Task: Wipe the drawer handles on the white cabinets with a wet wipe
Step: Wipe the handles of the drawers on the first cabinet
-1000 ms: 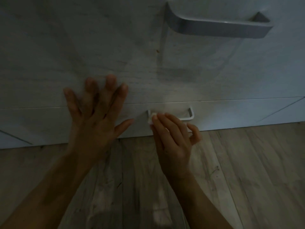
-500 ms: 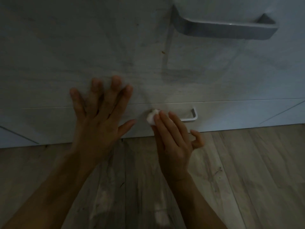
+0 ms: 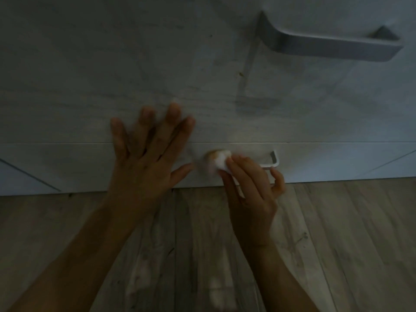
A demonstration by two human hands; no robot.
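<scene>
Down by the wood-look floor (image 3: 337,244), the left hand (image 3: 144,158) lies flat and spread across the seam between the two drawer fronts of the white cabinet (image 3: 90,64), fingers straight and holding nothing. The right hand (image 3: 249,192) has its fingertips curled onto a balled wet wipe (image 3: 221,162), pressing it to the left end of the small lower drawer handle (image 3: 273,159), with the little finger sticking out apart. The big upper drawer handle (image 3: 326,45) juts out well above to the right, untouched.
</scene>
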